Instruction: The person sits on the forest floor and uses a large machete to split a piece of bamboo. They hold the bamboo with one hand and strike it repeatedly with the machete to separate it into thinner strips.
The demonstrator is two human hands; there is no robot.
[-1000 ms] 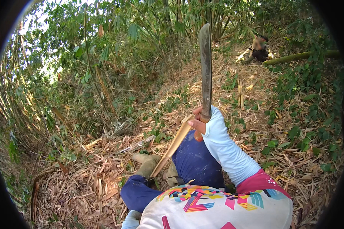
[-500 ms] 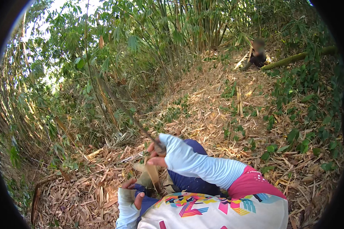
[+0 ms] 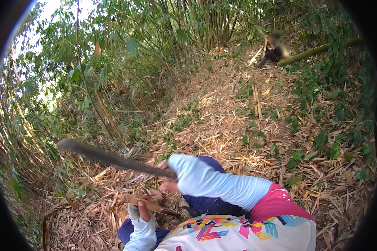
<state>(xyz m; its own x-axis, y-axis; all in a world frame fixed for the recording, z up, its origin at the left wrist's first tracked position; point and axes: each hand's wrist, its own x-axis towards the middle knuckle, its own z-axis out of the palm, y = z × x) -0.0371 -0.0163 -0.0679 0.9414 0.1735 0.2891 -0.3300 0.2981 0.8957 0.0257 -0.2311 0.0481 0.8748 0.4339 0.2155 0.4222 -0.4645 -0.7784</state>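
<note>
When read from left to right: broad, dark machete [image 3: 109,159] first, slightly blurred, slanting from its tip at far left down to the right hand [image 3: 170,183]. Below the blade and apart from it in this view, pale bamboo strip [image 3: 157,208], low in front of the body, one end just past the left hand [image 3: 144,210], the other close to the white shirt [image 3: 255,243]. Left hand: thumb laid across the strip, fingers bent behind it, apparently pinching near the end.

For sound handling, as judged here: hold the strip well clear of the blade's line, steady its lower end, align the edge with the grain, and favour short, controlled strokes directed away from the body.

Next, right hand: fingers closed around the machete's handle, partly hidden; exact placement of each finger impossible to tell. Best kept firm, with wrist steady.

Then dark blue trousers [image 3: 211,206], near enough to call for a restrained swing. Across the shirt, multicoloured geometric print; no brand or readable word made out. On the deep pink sleeve [image 3: 276,204], white marks too small to decipher.

Farther uphill, pale bamboo pieces [image 3: 256,102] on leaf litter, seated co-worker [image 3: 273,52] and mossy log [image 3: 322,51], all without discernible lettering.
</note>
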